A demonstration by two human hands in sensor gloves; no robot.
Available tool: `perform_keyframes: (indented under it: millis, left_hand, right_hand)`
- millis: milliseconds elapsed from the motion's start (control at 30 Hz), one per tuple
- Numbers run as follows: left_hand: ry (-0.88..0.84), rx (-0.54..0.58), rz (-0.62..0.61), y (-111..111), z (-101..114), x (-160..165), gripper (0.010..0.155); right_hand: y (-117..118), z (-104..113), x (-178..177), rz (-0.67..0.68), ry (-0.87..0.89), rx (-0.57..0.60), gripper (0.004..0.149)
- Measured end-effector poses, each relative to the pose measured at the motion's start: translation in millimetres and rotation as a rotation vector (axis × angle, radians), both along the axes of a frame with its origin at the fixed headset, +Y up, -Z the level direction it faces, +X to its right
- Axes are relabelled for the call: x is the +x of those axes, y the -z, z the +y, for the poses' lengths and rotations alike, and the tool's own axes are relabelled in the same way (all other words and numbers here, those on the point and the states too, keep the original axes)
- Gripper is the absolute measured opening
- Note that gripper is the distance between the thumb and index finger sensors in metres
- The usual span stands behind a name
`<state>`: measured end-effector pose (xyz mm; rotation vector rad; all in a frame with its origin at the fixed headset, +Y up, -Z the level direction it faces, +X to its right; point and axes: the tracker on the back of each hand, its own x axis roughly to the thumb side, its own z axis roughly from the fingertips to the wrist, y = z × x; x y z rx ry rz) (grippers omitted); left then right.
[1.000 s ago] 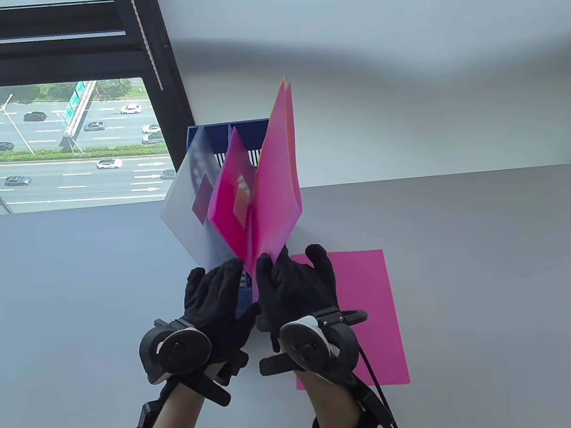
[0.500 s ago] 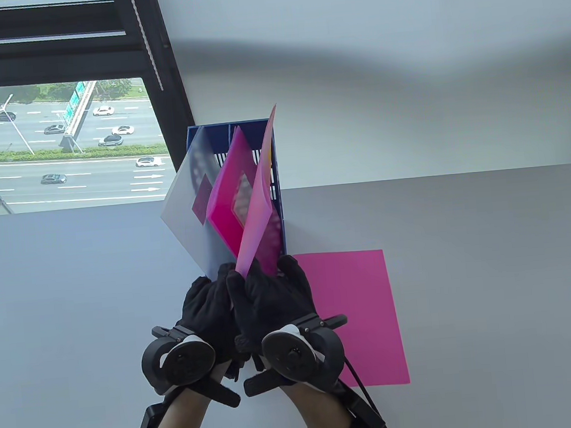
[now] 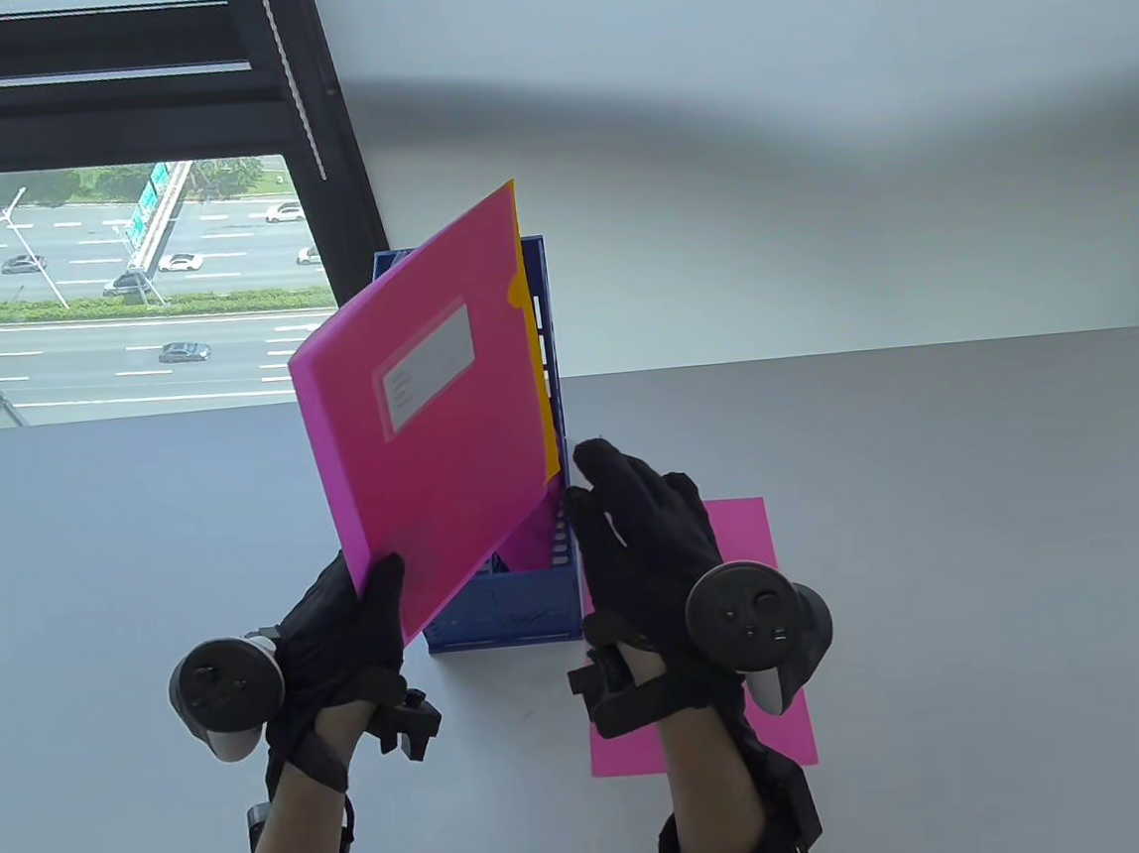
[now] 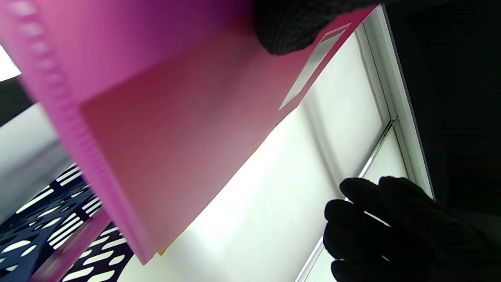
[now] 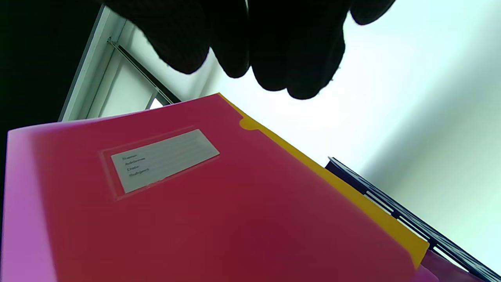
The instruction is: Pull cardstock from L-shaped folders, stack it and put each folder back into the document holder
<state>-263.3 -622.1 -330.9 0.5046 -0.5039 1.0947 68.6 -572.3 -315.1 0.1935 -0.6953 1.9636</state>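
My left hand (image 3: 353,630) pinches the lower left corner of a pink L-shaped folder (image 3: 429,409) with a grey label, holding it tilted above the blue document holder (image 3: 536,609). Yellow cardstock (image 3: 542,399) shows along the folder's right edge, also seen as yellow cardstock (image 5: 352,196) in the right wrist view. My right hand (image 3: 638,530) hovers just right of the folder's lower edge, fingers spread, holding nothing. A pink sheet of cardstock (image 3: 750,550) lies flat on the table under the right hand. The other folders in the holder are hidden behind the raised one.
The grey table (image 3: 940,563) runs to a white wall at the back. A dark window frame (image 3: 304,121) stands behind the holder at the back left. Cables trail from both wrists at the bottom edge.
The pink folder has come out of the holder and now faces the camera, held by the left hand, which moved left. The right hand let go and moved right, opening.
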Motion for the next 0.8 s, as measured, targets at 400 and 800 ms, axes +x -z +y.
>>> perform_keyframes:
  millis: [400,800]
  left_hand:
    - [-0.133,-0.131,-0.38,24.3,-18.5,-12.7,0.05]
    - [-0.132,-0.299,-0.632,43.4,-50.5,8.5,0.049]
  right_hand:
    - [22.6,-26.1,39.3,0.14,0.246,-0.135,0.059]
    - [48.9,-49.7,50.6,0.408,0.361,-0.23,0.043]
